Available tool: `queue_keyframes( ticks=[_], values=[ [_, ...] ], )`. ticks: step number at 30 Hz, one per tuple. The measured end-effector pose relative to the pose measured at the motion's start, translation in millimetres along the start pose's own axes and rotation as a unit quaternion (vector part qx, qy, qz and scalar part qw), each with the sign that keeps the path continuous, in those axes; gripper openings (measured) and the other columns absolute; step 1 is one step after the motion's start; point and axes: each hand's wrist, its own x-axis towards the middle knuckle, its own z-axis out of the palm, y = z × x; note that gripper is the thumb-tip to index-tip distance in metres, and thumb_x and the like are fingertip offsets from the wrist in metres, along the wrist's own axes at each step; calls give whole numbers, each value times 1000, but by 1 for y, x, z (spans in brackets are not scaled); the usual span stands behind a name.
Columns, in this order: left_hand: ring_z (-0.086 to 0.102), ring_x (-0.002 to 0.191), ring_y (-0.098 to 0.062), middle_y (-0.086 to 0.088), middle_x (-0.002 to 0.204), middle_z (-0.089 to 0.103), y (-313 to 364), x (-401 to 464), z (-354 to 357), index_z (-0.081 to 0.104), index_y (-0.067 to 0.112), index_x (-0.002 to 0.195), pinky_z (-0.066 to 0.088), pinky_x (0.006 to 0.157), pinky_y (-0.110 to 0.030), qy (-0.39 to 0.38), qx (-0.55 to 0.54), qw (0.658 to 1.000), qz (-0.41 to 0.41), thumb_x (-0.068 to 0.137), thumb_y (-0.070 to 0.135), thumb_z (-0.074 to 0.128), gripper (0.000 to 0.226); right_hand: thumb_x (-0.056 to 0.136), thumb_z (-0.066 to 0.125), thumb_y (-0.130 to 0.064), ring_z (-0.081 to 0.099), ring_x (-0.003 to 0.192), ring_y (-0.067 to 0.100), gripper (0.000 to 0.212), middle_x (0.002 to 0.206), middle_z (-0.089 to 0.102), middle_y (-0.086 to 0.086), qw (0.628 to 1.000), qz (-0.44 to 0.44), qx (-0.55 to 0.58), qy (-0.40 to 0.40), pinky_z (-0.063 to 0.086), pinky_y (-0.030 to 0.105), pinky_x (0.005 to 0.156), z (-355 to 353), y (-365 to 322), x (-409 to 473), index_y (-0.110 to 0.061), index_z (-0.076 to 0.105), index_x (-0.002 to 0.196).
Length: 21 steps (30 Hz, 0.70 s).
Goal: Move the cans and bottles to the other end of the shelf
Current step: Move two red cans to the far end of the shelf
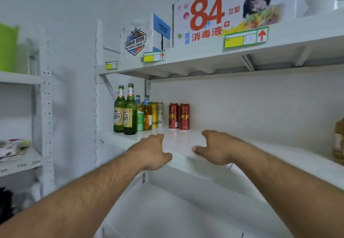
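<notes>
A: Meanwhile, both arms reach over the white shelf (186, 141), the left hand (151, 151) and right hand (216, 147) loosely curled, palms down, grasping nothing.

B: Where are the drinks?

A: Bunched at the shelf's left end: two green bottles (125, 110) in front, a green can (140, 120) and two amber bottles (147, 113) just behind, then two gold cans (157, 114). A pair of red cans (179, 116) stands slightly apart, nearest the hands. One yellowish bottle (338, 141) sits at the far right edge.

B: What could go wrong?

A: Probably a topple. The cluster is packed tight, so fingers pushing in for a rear can could knock a tall green bottle off the front lip. Taking the red cans first looks safest; a one-handed grab of both may slip.
</notes>
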Motion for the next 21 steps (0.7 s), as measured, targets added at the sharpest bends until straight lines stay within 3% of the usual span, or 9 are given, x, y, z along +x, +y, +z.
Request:
queue_keyframes(
  ticks=[6,10,12,18,21],
  values=[
    [37,150,-24,1,170,26,-60,-4,-16,15,25,166,40,118,-40,18,-15,1000,-12,98,54,56,84,98,44,-60,46,138,28,77,158,40,5,1000,-4,-15,-10,42,41,110,10,-64,25,-15,26,158],
    [46,142,-24,2,163,38,-81,9,-18,24,26,163,45,114,-42,25,-36,999,-20,94,53,61,83,98,46,-60,49,134,28,76,154,45,6,1000,-8,-26,-11,45,40,107,18,-87,48,-15,30,156],
    [49,138,-24,3,159,44,-87,21,-17,28,27,161,48,111,-44,26,-42,999,-17,93,52,63,81,98,46,-59,51,130,28,74,150,48,7,999,-9,-34,-10,47,40,105,21,-94,61,-14,33,155],
    [38,148,-24,0,167,31,-86,70,-12,19,23,164,41,117,-42,32,2,999,-13,96,51,59,84,98,47,-59,55,124,27,70,144,53,5,999,-3,-35,4,50,40,100,31,-94,112,-16,36,152],
    [45,142,-23,0,161,40,-82,99,-7,26,24,162,46,112,-41,33,11,999,-4,95,51,60,79,98,48,-58,58,118,26,67,138,56,5,999,-1,-36,11,52,41,98,34,-86,136,-16,39,149]
  ],
)
